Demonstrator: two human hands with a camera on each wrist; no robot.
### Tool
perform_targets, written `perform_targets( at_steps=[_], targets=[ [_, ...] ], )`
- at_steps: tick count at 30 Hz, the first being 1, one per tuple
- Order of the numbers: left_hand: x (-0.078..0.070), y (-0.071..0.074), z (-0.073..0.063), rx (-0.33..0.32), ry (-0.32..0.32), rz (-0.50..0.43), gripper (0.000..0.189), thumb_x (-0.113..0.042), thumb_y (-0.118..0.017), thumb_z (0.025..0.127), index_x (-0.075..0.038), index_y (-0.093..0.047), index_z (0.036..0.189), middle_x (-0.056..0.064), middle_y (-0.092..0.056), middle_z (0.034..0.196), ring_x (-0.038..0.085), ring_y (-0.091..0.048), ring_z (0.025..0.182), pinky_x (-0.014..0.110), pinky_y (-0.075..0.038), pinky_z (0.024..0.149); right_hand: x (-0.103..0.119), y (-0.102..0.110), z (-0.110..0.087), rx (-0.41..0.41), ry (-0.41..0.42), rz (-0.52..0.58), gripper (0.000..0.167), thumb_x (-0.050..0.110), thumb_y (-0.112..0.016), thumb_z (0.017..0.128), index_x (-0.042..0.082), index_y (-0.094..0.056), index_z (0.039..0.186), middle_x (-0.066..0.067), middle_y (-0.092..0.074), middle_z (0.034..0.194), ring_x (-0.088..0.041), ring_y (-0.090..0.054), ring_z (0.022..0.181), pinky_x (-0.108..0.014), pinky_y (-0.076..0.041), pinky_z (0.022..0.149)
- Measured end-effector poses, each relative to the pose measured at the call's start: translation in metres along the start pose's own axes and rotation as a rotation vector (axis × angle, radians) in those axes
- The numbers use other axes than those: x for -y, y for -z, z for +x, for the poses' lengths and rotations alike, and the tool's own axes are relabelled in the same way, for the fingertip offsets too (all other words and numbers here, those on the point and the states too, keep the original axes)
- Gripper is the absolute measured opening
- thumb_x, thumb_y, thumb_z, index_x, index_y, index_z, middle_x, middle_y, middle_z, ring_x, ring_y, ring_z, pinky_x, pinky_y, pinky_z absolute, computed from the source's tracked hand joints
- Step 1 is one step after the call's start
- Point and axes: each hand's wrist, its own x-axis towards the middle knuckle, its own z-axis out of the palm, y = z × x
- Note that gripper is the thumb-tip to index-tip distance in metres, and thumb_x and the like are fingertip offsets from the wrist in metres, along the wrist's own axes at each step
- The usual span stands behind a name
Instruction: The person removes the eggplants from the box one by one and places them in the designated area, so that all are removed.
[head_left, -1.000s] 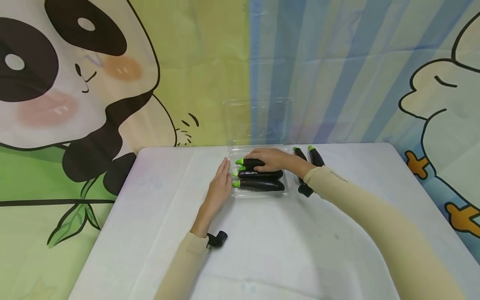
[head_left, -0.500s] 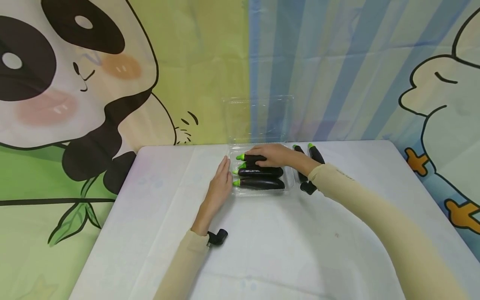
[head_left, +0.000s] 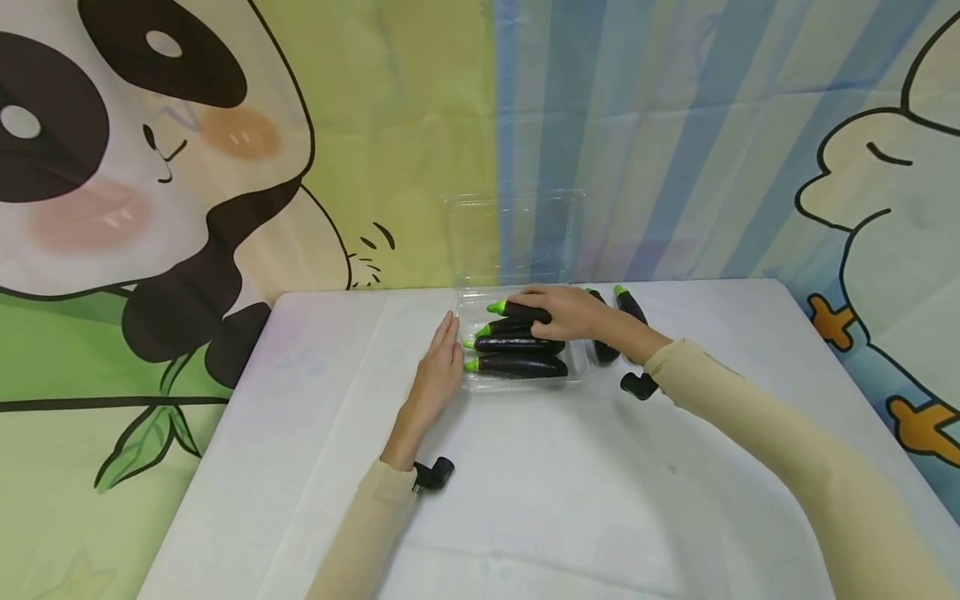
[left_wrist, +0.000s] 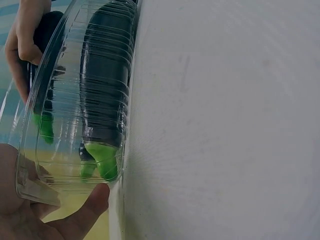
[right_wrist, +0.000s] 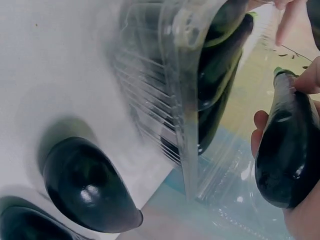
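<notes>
My right hand grips a dark purple eggplant with a bright green stem, above the back of a clear plastic clamshell box. In the right wrist view, the held eggplant appears apart from those in the box. Several eggplants lie side by side inside, including a front one and one just behind it. Straight fingers of my left hand rest along the box's left side. The left wrist view has its thumb touching the lower corner of the box.
The box's clear lid stands raised against the patterned backdrop. To the right of the box, two more eggplants lie on the white table: a nearer one and a farther one, both partly behind my right arm.
My right hand has moved right and slightly up with the eggplant, uncovering more of the eggplant below it. The left hand has stayed against the box.
</notes>
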Motion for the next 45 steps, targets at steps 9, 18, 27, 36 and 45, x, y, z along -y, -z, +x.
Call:
perform_targets(
  at_steps=[9, 18, 27, 36, 45],
  targets=[
    [-0.001, 0.000, 0.000, -0.004, 0.001, 0.001, 0.052, -0.019, -0.033, 0.104, -0.010, -0.023, 0.155, 0.000, -0.016, 0.165, 0.022, -0.022, 0.149, 0.044, -0.026, 0.120, -0.002, 0.005, -0.019, -0.106, -0.019, 0.078, 0.054, 0.016, -0.057, 0.091, 0.012, -0.048, 0.144, -0.014, -0.052, 0.133, -0.021, -0.053, 0.078, -0.033, -0.038, 0.064],
    [0.000, -0.001, -0.001, -0.012, -0.011, 0.002, 0.052, -0.019, -0.033, 0.104, -0.009, -0.024, 0.154, 0.001, -0.017, 0.164, 0.022, -0.022, 0.149, 0.044, -0.025, 0.120, -0.007, 0.001, -0.033, -0.136, -0.019, 0.093, 0.048, 0.023, -0.061, 0.094, 0.010, -0.053, 0.140, -0.015, -0.057, 0.136, -0.033, -0.061, 0.112, -0.047, -0.053, 0.085],
    [0.000, 0.000, 0.001, -0.015, -0.004, 0.015, 0.052, -0.019, -0.033, 0.104, -0.011, -0.022, 0.155, -0.002, -0.015, 0.165, 0.021, -0.022, 0.149, 0.042, -0.026, 0.120, -0.008, -0.003, -0.046, -0.196, -0.043, 0.120, 0.049, 0.021, -0.060, 0.094, 0.007, -0.051, 0.141, -0.017, -0.054, 0.140, -0.032, -0.063, 0.110, -0.038, -0.049, 0.069],
    [0.000, 0.000, 0.002, -0.005, 0.000, 0.002, 0.052, -0.020, -0.032, 0.105, -0.010, -0.022, 0.155, -0.006, -0.011, 0.165, 0.020, -0.020, 0.150, 0.042, -0.024, 0.121, -0.008, -0.003, -0.060, -0.258, -0.087, 0.164, 0.050, 0.016, -0.058, 0.091, 0.006, -0.052, 0.140, -0.017, -0.056, 0.135, -0.027, -0.061, 0.093, -0.033, -0.040, 0.066],
    [0.000, 0.000, 0.001, -0.008, -0.008, -0.004, 0.052, -0.019, -0.033, 0.104, -0.009, -0.022, 0.155, -0.001, -0.013, 0.165, 0.023, -0.021, 0.149, 0.044, -0.026, 0.120, -0.012, -0.007, -0.070, -0.319, -0.055, 0.142, 0.050, 0.015, -0.066, 0.091, 0.005, -0.054, 0.138, -0.021, -0.061, 0.132, -0.017, -0.055, 0.059, -0.028, -0.039, 0.056]
  ],
)
